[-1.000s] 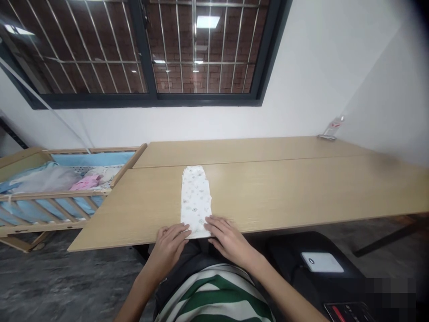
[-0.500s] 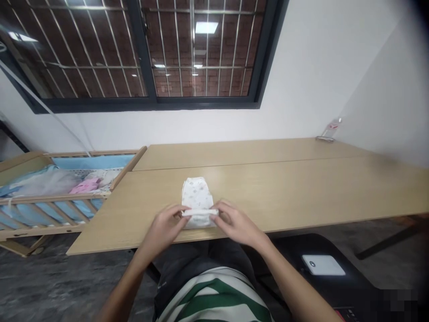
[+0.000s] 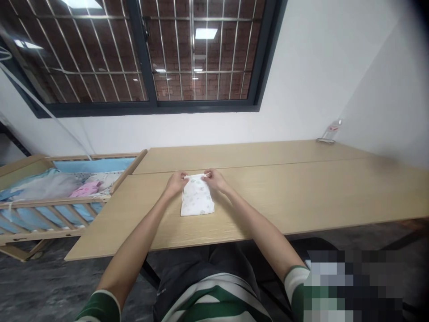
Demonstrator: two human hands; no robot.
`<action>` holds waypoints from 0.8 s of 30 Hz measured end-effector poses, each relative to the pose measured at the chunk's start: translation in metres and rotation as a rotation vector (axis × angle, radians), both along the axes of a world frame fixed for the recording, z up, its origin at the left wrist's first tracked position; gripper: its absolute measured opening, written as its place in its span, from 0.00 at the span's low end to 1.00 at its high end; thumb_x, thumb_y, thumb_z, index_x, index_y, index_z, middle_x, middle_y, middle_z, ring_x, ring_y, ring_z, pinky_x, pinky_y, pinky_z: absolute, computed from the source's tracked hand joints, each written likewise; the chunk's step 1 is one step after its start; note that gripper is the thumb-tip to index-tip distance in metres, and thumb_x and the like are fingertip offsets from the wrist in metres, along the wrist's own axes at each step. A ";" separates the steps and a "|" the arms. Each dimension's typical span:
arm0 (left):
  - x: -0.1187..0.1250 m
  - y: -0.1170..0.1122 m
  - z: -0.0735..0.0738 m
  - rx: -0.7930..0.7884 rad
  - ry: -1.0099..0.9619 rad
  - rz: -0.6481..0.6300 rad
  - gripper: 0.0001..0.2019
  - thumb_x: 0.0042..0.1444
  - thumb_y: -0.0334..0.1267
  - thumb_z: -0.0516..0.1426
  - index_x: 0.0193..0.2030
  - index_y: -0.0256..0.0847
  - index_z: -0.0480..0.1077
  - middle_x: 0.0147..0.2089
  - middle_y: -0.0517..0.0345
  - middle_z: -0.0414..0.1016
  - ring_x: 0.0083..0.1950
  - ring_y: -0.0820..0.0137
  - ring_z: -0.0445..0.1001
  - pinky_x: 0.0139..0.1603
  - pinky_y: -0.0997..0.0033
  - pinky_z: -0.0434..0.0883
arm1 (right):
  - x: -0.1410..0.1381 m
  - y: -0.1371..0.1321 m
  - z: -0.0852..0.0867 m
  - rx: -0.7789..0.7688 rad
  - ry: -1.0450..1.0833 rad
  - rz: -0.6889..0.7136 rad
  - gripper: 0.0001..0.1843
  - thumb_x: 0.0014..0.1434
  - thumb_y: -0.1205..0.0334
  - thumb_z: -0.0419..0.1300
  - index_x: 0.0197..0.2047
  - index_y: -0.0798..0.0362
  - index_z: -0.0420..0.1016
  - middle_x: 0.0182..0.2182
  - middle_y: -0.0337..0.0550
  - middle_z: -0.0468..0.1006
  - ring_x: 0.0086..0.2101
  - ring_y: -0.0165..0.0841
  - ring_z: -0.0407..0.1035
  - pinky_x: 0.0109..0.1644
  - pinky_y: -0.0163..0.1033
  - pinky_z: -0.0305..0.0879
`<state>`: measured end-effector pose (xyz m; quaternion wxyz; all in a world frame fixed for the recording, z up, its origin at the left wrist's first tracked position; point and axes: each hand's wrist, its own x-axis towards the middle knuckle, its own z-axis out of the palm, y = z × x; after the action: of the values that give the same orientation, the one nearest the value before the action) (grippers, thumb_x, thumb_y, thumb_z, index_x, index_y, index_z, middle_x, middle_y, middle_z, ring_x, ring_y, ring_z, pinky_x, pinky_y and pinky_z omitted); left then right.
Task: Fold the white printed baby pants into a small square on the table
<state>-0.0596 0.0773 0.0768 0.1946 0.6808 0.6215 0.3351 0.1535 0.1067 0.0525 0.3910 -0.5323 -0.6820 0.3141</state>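
Observation:
A folded white cloth (image 3: 197, 197) with a small faint print lies flat on the wooden table (image 3: 284, 192) in front of me. Its far edge is pinched at both corners. My left hand (image 3: 177, 182) grips the far left corner between thumb and fingers. At the far right corner, my right hand (image 3: 214, 179) does the same. The near part of the cloth rests on the tabletop. Whether it is a garment or a plain cloth, I cannot tell.
A wooden crib (image 3: 63, 205) with blue lining and a pink cloth (image 3: 86, 188) inside stands to the left of the table. In the far right corner lies a clear plastic bottle (image 3: 331, 130). A barred window (image 3: 201, 58) is in the wall ahead.
Both hands have moved forward from the cloth's near edge to its far edge. The near part, folded up in a band before, now lies under the smooth, shorter cloth.

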 end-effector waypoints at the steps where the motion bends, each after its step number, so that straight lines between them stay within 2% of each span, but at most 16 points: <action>1: 0.002 0.004 -0.006 -0.022 0.029 0.016 0.14 0.58 0.33 0.60 0.50 0.33 0.75 0.46 0.47 0.82 0.43 0.66 0.79 0.44 0.71 0.71 | -0.001 0.004 -0.006 -0.035 -0.007 -0.020 0.17 0.59 0.60 0.66 0.50 0.54 0.71 0.32 0.41 0.77 0.33 0.33 0.72 0.38 0.37 0.69; 4: 0.007 0.010 -0.017 -0.063 0.111 0.045 0.13 0.58 0.34 0.60 0.50 0.33 0.75 0.47 0.45 0.81 0.45 0.65 0.78 0.45 0.71 0.70 | -0.004 0.010 -0.018 -0.091 -0.038 -0.054 0.15 0.57 0.63 0.67 0.47 0.56 0.71 0.34 0.43 0.78 0.33 0.32 0.72 0.40 0.37 0.69; 7: 0.011 0.001 -0.015 -0.041 0.186 0.064 0.15 0.60 0.34 0.58 0.53 0.33 0.73 0.51 0.42 0.79 0.51 0.62 0.76 0.50 0.69 0.69 | -0.004 0.009 -0.023 -0.097 -0.059 -0.049 0.16 0.58 0.63 0.67 0.47 0.58 0.72 0.36 0.45 0.79 0.35 0.33 0.72 0.43 0.38 0.70; 9: 0.017 -0.017 -0.012 0.013 0.239 0.081 0.20 0.62 0.35 0.56 0.59 0.33 0.69 0.58 0.37 0.75 0.59 0.58 0.72 0.57 0.64 0.67 | -0.002 0.006 -0.021 -0.083 -0.065 -0.043 0.17 0.61 0.61 0.64 0.52 0.58 0.71 0.41 0.49 0.79 0.39 0.35 0.73 0.47 0.40 0.70; 12: 0.031 -0.066 -0.014 0.093 0.315 0.074 0.24 0.64 0.39 0.54 0.64 0.31 0.64 0.63 0.32 0.69 0.65 0.50 0.65 0.63 0.53 0.63 | -0.001 -0.005 -0.012 0.058 -0.083 0.016 0.23 0.66 0.58 0.58 0.62 0.57 0.67 0.56 0.57 0.74 0.51 0.40 0.71 0.57 0.45 0.68; 15: 0.052 -0.126 -0.034 0.200 0.423 0.041 0.24 0.65 0.45 0.52 0.63 0.31 0.66 0.65 0.31 0.67 0.65 0.45 0.65 0.62 0.46 0.64 | -0.006 -0.031 0.006 0.256 -0.157 0.234 0.31 0.70 0.51 0.54 0.72 0.53 0.57 0.68 0.58 0.62 0.64 0.45 0.61 0.67 0.52 0.58; 18: 0.071 -0.170 -0.062 0.305 0.503 0.072 0.26 0.66 0.49 0.50 0.63 0.31 0.68 0.66 0.30 0.67 0.66 0.42 0.64 0.61 0.42 0.65 | -0.018 -0.071 0.025 0.336 -0.286 0.543 0.34 0.72 0.47 0.50 0.75 0.50 0.51 0.72 0.52 0.55 0.70 0.44 0.50 0.73 0.53 0.47; 21: 0.080 -0.186 -0.082 0.319 0.496 0.087 0.27 0.66 0.49 0.50 0.63 0.30 0.69 0.64 0.31 0.70 0.68 0.40 0.63 0.63 0.40 0.63 | -0.033 -0.109 0.033 0.341 -0.376 0.814 0.31 0.74 0.49 0.47 0.75 0.46 0.52 0.74 0.44 0.51 0.72 0.39 0.45 0.75 0.49 0.42; 24: 0.078 -0.188 -0.089 0.338 0.470 0.065 0.25 0.66 0.46 0.51 0.64 0.36 0.71 0.62 0.35 0.73 0.67 0.40 0.64 0.65 0.35 0.60 | -0.042 -0.131 0.027 0.330 -0.389 0.998 0.27 0.74 0.53 0.49 0.73 0.42 0.56 0.73 0.38 0.52 0.72 0.35 0.44 0.75 0.46 0.42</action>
<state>0.0185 -0.1111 -0.0122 -0.0816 0.7422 0.6066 0.2730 0.1111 -0.0241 0.0791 0.1402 -0.1247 -0.9509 0.2461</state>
